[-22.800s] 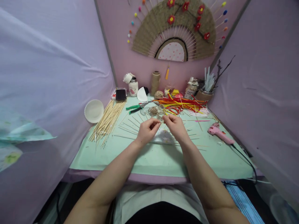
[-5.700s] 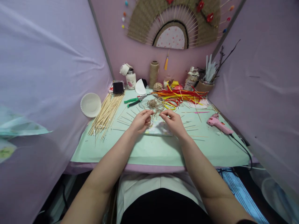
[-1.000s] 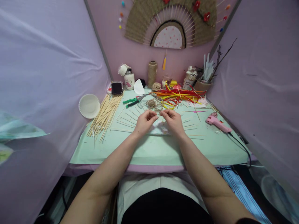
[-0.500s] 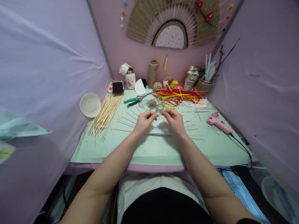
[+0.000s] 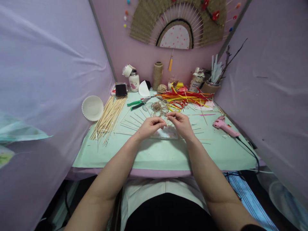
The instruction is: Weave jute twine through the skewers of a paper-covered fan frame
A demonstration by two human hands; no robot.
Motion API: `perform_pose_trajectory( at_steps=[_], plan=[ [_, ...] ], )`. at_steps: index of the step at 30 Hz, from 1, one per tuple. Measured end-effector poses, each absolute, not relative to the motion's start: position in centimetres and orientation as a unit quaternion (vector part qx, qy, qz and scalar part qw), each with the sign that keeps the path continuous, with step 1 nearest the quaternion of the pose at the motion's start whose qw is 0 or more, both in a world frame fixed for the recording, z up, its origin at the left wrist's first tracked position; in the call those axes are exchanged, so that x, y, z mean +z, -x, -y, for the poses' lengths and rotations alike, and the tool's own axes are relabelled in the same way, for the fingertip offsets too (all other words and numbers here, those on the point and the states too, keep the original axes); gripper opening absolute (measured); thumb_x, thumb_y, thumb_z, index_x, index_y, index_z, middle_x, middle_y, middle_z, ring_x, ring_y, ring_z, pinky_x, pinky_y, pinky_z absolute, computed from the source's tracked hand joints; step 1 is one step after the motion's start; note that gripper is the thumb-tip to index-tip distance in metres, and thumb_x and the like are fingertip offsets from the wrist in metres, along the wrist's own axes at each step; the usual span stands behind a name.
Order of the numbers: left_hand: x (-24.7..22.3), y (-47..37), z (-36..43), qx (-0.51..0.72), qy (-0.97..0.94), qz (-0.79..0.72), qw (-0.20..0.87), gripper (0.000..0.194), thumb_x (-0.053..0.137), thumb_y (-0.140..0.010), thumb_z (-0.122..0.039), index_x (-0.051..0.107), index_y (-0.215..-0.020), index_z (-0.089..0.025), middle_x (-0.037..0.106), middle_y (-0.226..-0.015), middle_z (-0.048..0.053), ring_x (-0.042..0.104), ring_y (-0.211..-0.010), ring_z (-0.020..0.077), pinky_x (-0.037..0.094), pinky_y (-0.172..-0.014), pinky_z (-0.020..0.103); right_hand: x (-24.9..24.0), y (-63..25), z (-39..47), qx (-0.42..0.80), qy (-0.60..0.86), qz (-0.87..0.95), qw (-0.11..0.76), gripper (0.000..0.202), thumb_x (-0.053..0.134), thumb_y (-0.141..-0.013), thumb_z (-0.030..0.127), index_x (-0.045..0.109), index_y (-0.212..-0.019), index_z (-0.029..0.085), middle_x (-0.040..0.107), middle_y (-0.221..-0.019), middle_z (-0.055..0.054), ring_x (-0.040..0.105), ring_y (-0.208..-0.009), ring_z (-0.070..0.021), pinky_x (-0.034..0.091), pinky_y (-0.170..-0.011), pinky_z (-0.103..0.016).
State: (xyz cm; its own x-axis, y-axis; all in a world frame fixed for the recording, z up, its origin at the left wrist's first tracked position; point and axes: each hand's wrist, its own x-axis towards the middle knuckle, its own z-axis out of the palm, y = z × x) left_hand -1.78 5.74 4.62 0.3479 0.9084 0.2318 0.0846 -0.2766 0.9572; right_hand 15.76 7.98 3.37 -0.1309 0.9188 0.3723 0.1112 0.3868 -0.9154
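Right grip (image 5: 182, 124) over stick fan (image 5: 166, 132): arc away, long axis left-right

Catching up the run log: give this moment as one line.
left hand: over patterned piece, grip unclear; right hand: near loose twine, grip unclear; sticks: fanned around patterned piece; glue gun: on table, right side

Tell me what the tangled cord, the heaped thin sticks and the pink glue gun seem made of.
Tangled cord: probably jute twine, dull; brown, in loose, wiry coils.
Thin sticks: likely bamboo or bare wood, matte; pale straw colour.
Pink glue gun: probably hard plastic, smooth-looking; evenly coloured body.
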Motion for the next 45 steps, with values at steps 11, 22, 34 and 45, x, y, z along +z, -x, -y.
perform_pose_trajectory(
  at_steps=[11, 22, 34, 45],
  plan=[
    [3.4, 2.1, -6.1, 0.384, -0.734, -0.464, 0.315, 0.015, 0.057, -0.077, -0.023, 0.068, -0.071, -0.016, 0.064, -0.065, -0.001, 0.050, -0.059, 0.0105, 0.037, -0.058, 0.023, 4.2, -16.1, -7.2, 0.450, 0.347, 0.666, 0.483, 0.012, 0.065, -0.080, 0.032, 0.064, -0.079, 0.020, 0.061, -0.076, 0.000, 0.053, -0.071, -0.0143, 0.043, -0.069, -0.029],
    [3.6, 1.5, -6.0, 0.539, -0.636, -0.479, 0.274, 0.016, 0.059, -0.079, -0.029, 0.063, -0.068, -0.017, 0.057, -0.059, -0.002, 0.046, -0.055, 0.0096, 0.036, -0.054, 0.023, 2.8, -15.1, -8.0, 0.343, 0.425, 0.525, 0.653, 0.024, 0.062, -0.082, 0.045, 0.058, -0.080, 0.021, 0.056, -0.076, 0.001, 0.053, -0.075, -0.0147, 0.044, -0.074, -0.029],
    [3.3, 0.9, -5.8, 0.535, -0.638, -0.462, 0.305, 0.020, 0.061, -0.080, -0.034, 0.066, -0.073, -0.016, 0.062, -0.066, 0.000, 0.051, -0.061, 0.0111, 0.040, -0.059, 0.024, 2.8, -14.1, -7.2, 0.417, 0.397, 0.605, 0.550, 0.023, 0.070, -0.075, 0.042, 0.066, -0.071, 0.020, 0.065, -0.076, -0.001, 0.057, -0.075, -0.0159, 0.046, -0.071, -0.030],
    [3.4, 1.1, -6.3, 0.583, -0.517, -0.458, 0.429, 0.025, 0.066, -0.075, -0.041, 0.066, -0.073, -0.017, 0.055, -0.061, -0.003, 0.041, -0.051, 0.0069, 0.034, -0.049, 0.021, 3.1, -14.1, -7.4, 0.593, 0.405, 0.452, 0.530, 0.025, 0.074, -0.065, 0.041, 0.063, -0.070, 0.020, 0.060, -0.071, 0.001, 0.052, -0.067, -0.0114, 0.040, -0.056, -0.022]
  ],
)
